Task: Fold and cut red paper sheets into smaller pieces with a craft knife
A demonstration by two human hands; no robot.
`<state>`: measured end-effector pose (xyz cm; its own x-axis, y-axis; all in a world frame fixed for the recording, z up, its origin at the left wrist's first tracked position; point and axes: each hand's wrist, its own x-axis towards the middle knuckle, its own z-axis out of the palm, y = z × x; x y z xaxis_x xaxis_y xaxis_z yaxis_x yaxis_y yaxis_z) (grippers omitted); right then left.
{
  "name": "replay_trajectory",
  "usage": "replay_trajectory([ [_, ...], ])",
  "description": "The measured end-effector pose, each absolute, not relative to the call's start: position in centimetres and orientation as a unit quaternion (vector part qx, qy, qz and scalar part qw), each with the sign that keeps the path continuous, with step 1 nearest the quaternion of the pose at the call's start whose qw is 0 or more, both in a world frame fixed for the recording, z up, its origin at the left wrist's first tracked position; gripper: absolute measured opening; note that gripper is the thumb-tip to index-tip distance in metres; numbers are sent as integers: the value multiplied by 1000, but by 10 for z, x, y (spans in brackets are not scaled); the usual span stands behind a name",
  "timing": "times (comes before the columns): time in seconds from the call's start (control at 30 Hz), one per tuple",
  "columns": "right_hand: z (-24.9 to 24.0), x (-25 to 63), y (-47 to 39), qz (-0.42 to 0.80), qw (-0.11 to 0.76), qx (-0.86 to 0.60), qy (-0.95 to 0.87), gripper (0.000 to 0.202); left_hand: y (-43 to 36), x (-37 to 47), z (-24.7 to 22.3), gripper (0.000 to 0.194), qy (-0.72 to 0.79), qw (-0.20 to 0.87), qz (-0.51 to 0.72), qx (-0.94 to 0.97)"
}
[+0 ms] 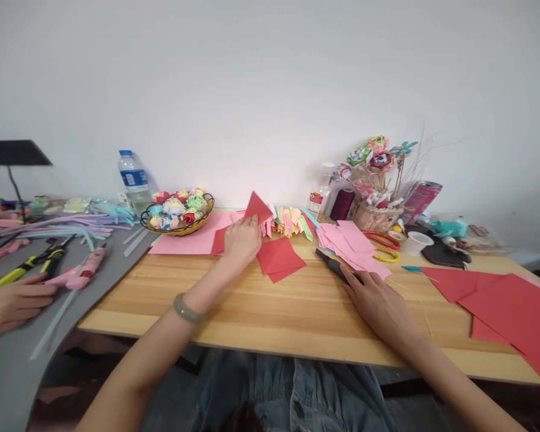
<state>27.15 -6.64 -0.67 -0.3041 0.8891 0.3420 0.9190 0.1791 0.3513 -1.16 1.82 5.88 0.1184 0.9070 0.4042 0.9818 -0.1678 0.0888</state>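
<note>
Red paper piece (258, 207): near back edge of counter (270, 312), pinched by left hand (243, 242), corner free, presumably to limit creasing. Right hand (380, 300), well apart, grips dark tool (331, 264) by one end, presumably for control.

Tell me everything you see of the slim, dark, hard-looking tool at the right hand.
The slim, dark, hard-looking tool has a flat, narrow front end and a thicker part nearer the right hand, whose fingers cover its rear. It looks like plastic or metal; I cannot tell which. It slants over the light-brown wooden tabletop, tip toward the far left, close beside flat pink paper sheets. Whether it touches wood or paper is unclear.
</note>
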Motion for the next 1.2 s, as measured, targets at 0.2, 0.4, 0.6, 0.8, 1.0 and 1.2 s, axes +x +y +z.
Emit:
replay_trajectory([
  [0.2, -4, 268, -68, -225, 118, -576, -777, 52, -43, -8, 54, 39, -352, -11, -237, -905],
  [0.4, 5, 262, -90, -75, 229, -465, -852, 69, -75, -10, 36, 43, -230, -299, -197, -905],
  [0.6, 13, 255, -111, 91, 163, -371, -910, 32, -90, -16, 34, 36, -215, -430, -190, -856],
  [0.8, 22, 242, -125, 226, 183, -456, -841, 35, -102, -10, 20, 35, -388, -453, -223, -771],
  [1.0, 9, 229, -115, 207, 232, -580, -753, 29, -95, 3, 14, 18, -541, -349, -238, -727],
  [1.2, -7, 218, -115, 41, 206, -616, -759, 38, -86, 14, 23, 80, -578, -210, -168, -770],
])
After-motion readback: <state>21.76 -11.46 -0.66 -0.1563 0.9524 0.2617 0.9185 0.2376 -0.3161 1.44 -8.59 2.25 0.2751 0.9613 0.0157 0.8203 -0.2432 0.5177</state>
